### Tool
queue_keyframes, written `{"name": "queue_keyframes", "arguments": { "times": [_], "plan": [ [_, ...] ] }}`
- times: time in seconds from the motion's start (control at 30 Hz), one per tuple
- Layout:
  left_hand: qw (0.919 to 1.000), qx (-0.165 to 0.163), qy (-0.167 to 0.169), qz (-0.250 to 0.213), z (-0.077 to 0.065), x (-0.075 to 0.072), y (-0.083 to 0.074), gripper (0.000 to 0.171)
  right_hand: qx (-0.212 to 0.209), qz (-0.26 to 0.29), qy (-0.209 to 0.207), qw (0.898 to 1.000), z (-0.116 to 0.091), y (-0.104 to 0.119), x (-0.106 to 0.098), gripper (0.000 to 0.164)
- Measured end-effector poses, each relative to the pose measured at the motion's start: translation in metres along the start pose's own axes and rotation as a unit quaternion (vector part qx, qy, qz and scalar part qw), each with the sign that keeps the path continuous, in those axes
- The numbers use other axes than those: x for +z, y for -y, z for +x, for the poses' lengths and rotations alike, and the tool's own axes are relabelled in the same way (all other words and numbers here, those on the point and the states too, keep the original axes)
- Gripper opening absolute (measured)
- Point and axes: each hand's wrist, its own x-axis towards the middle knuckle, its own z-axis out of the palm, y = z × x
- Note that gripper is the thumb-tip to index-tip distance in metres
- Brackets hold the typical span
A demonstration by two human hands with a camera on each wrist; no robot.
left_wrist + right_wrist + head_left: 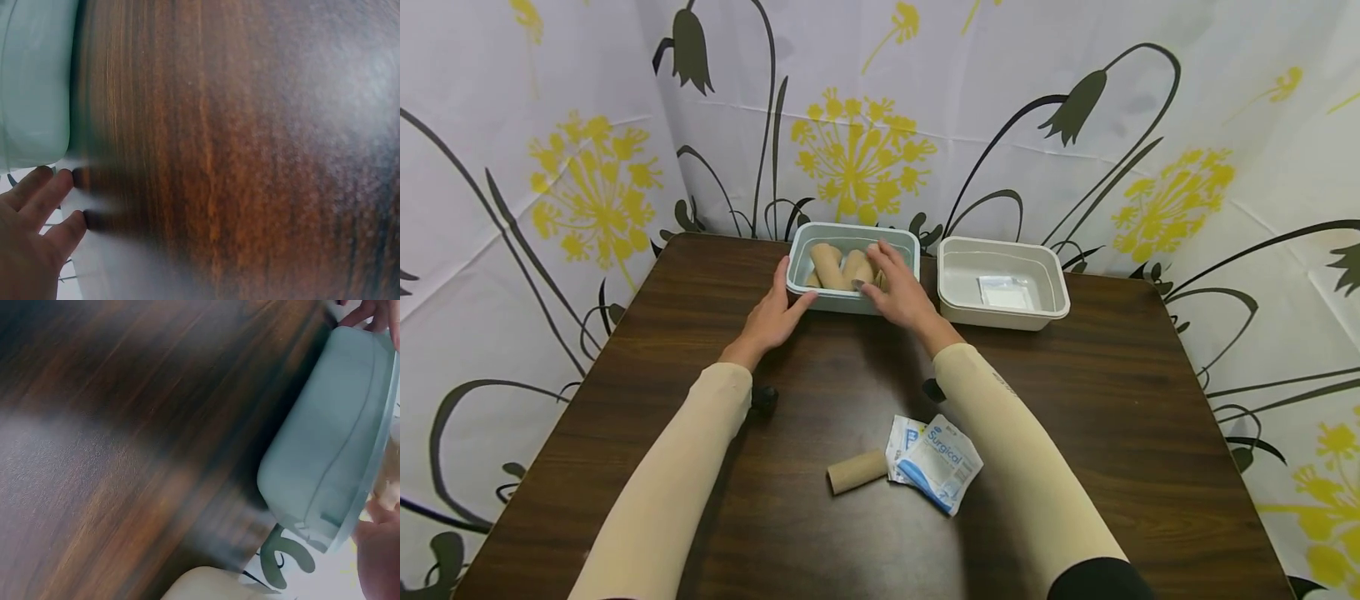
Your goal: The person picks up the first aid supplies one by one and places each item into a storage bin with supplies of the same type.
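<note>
A pale green bin (853, 302) near the back of the table holds several cardboard tubes (827, 265). At the bin's left end is my left hand (769, 317), its fingers along the outside and its thumb by the front rim. My right hand (901, 290) reaches over the bin's right front rim, thumb and fingers spread apart among the tubes. In the right wrist view, that hand's fingers (375, 515) show at the rim of the green bin (325, 431), partly hidden. The left fingers (47, 200) are close beside the bin's end (37, 81) in the left wrist view.
To the right, an off-white bin (992, 317) holds a small white packet (1004, 292). Nearer the front lie a loose cardboard tube (856, 472) and two overlapping packets, the upper one a surgical packet (942, 458). A patterned curtain (865, 158) hangs behind the table.
</note>
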Motion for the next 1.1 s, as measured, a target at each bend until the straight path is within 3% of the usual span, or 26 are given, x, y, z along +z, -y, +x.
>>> {"name": "queue_keyframes", "arguments": {
  "times": [0.23,0.53,0.87,1.1],
  "plan": [
    [1.0,-0.001,-0.001,0.0,-0.001,-0.001,-0.003,0.084,0.016,-0.025,0.012,0.999,0.001,-0.002,0.009,0.047],
    [1.0,-0.005,0.0,0.001,0.0,-0.001,0.0,0.086,-0.003,-0.045,0.022,0.999,-0.007,-0.002,0.004,0.044],
    [1.0,-0.007,0.003,-0.001,0.0,-0.002,-0.001,0.086,-0.047,-0.083,0.051,0.994,-0.024,0.0,-0.008,0.042],
    [0.9999,-0.008,0.006,0.002,0.001,-0.001,0.0,0.086,-0.108,-0.093,0.067,0.987,-0.046,0.007,-0.02,0.039]
  ]
}}
